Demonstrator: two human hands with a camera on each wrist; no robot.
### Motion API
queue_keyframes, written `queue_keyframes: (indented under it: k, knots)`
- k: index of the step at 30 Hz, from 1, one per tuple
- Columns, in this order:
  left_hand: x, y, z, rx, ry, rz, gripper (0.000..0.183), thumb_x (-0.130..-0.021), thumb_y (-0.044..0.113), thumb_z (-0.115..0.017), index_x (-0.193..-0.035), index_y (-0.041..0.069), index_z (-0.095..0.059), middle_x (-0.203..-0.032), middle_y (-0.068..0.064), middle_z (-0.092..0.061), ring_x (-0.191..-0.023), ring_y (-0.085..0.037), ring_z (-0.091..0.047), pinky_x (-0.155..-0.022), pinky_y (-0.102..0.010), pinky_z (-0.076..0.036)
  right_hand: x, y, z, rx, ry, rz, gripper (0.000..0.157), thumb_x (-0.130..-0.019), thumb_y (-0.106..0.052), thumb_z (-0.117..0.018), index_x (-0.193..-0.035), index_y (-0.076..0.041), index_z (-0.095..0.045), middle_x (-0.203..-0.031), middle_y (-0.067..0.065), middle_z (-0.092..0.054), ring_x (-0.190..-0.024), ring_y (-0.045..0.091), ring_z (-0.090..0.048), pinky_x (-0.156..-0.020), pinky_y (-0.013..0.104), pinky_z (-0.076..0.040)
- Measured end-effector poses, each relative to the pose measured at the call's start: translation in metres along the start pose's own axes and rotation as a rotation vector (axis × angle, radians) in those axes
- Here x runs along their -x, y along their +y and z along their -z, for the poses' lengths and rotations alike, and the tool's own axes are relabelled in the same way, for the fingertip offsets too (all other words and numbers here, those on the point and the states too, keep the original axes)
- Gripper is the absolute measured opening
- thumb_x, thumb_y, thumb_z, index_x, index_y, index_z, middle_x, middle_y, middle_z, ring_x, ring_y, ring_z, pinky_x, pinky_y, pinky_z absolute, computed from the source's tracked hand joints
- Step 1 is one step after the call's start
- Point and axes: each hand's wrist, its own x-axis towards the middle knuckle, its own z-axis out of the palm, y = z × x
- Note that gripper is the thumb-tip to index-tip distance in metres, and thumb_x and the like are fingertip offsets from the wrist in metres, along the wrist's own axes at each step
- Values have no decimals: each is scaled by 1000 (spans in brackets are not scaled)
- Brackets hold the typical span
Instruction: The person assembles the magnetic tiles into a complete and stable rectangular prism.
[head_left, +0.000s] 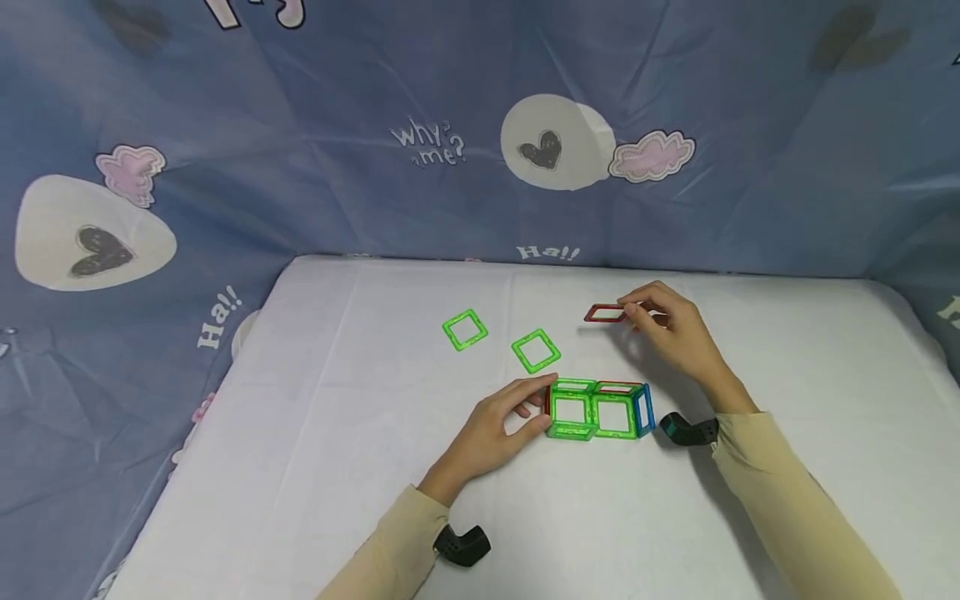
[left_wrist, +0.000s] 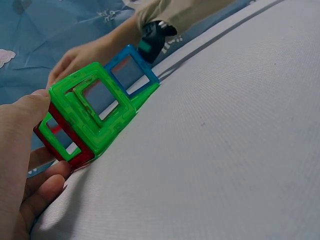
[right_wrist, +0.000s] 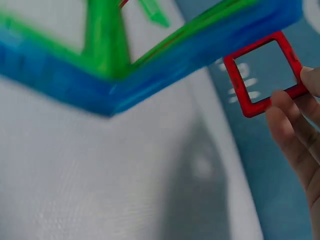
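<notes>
Hollow square magnetic tiles, mostly green, form a two-part block (head_left: 595,408) on the white surface. A blue tile (left_wrist: 144,63) stands at its right end, and a red tile (left_wrist: 72,132) closes its left end. My left hand (head_left: 491,425) holds that left end, thumb at an upper corner and fingers low on the red side. Behind the block, my right hand (head_left: 678,333) pinches a separate red square tile (right_wrist: 238,86) by one edge, raised above the surface. Beyond the block lie two loose green tiles, one farther left (head_left: 452,337) and one nearer (head_left: 522,358).
White cloth (head_left: 360,433) covers the table, and a printed blue curtain (head_left: 337,183) hangs along its back and left side. A black device sits on each wrist: the left one (head_left: 462,547) and the right one (head_left: 688,430), which is close to the block's blue end.
</notes>
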Motion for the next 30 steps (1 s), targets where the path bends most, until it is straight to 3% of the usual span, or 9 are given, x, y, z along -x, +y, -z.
queue_keyframes:
  k: [4,9,16,24,30]
  knots:
    - [0,0,-1,-4,-10,6,51,-94,39,-55,-142,32,-40,-122,9,-58,-100,-3,-57,-81,-18,-50,12,-19,13,-65,65,0,16,-93,0,-56,-105,7,-63,-99,13,-59,-76,19,-60,-61,22,-54]
    - [0,1,0,-9,-19,19,50,-95,41,-53,-142,33,-39,-121,10,-58,-98,-3,-57,-82,-19,-49,25,-25,24,-100,110,-7,16,-92,1,-56,-104,8,-63,-97,8,-58,-78,17,-60,-62,19,-54]
    - [1,2,1,-6,-11,25,50,-95,39,-54,-142,32,-40,-122,8,-58,-100,-5,-58,-83,-19,-50,40,-27,24,-78,121,36,15,-89,6,-58,-102,8,-64,-96,13,-60,-77,10,-60,-61,19,-54]
    - [0,2,1,-3,-12,22,50,-95,39,-55,-142,33,-40,-119,8,-59,-96,-3,-57,-83,-19,-49,62,-14,22,-83,212,23,17,-88,8,-58,-103,5,-66,-97,3,-61,-79,9,-60,-61,17,-53]
    - [2,1,1,-15,-5,33,50,-94,41,-54,-142,35,-40,-116,12,-59,-92,-2,-56,-82,-20,-49,69,-39,24,-128,219,-8,16,-88,8,-57,-102,9,-64,-97,7,-60,-78,13,-61,-61,19,-53]
